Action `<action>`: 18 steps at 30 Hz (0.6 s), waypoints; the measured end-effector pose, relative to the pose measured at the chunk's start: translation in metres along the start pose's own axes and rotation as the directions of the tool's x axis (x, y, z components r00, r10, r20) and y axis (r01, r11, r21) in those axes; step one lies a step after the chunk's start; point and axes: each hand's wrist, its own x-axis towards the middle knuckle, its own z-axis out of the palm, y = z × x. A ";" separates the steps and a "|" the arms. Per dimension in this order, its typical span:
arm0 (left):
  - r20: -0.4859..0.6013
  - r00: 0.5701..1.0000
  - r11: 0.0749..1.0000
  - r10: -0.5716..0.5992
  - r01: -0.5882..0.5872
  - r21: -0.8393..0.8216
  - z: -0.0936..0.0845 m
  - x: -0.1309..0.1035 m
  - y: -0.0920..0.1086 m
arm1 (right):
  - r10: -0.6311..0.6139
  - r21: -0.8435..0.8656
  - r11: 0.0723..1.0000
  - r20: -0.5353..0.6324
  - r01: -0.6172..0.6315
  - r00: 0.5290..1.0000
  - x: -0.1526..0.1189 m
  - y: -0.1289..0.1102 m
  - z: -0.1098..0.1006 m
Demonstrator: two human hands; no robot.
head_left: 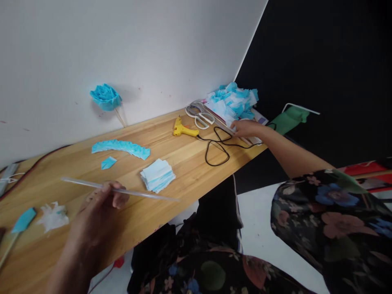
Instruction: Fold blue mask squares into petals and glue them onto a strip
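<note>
A long clear glue stick [141, 193] lies across the fingers of my left hand [105, 200], which grips it between thumb and fingers over the table. My right hand [247, 128] is at the far right end, at the edge of a shallow box [216, 116] heaped with blue and white fabric pieces [234, 102]. Its fingers are curled down; what they hold, if anything, I cannot make out. Between my hands sits a stack of pale blue squares [158, 175]. Behind it a row of folded blue petals [121, 147] fans out, with one loose petal [108, 162] in front.
A yellow glue gun [183, 130] with a looping black cord [211, 153] lies beside white-handled scissors [200, 115]. A blue fabric flower [105, 97] on sticks leans near the wall. At left are a blue-tipped stick [24, 220] and a crumpled white piece [53, 216] on the wooden table [190, 179].
</note>
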 end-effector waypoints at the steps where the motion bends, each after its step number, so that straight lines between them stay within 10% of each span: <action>1: 0.016 1.000 1.000 0.000 0.000 -0.016 0.001 0.000 0.000 | -0.004 0.042 0.999 -0.006 0.004 1.000 0.000 0.003 -0.001; 10: 0.017 1.000 0.999 -0.013 0.014 -0.046 -0.006 0.001 -0.004 | -0.033 0.549 0.834 -0.054 0.057 0.998 -0.010 0.020 -0.025; 18: 0.008 1.000 0.999 -0.016 0.017 -0.028 -0.003 0.001 -0.002 | 0.016 0.655 0.749 -0.171 0.102 0.985 -0.005 0.009 -0.040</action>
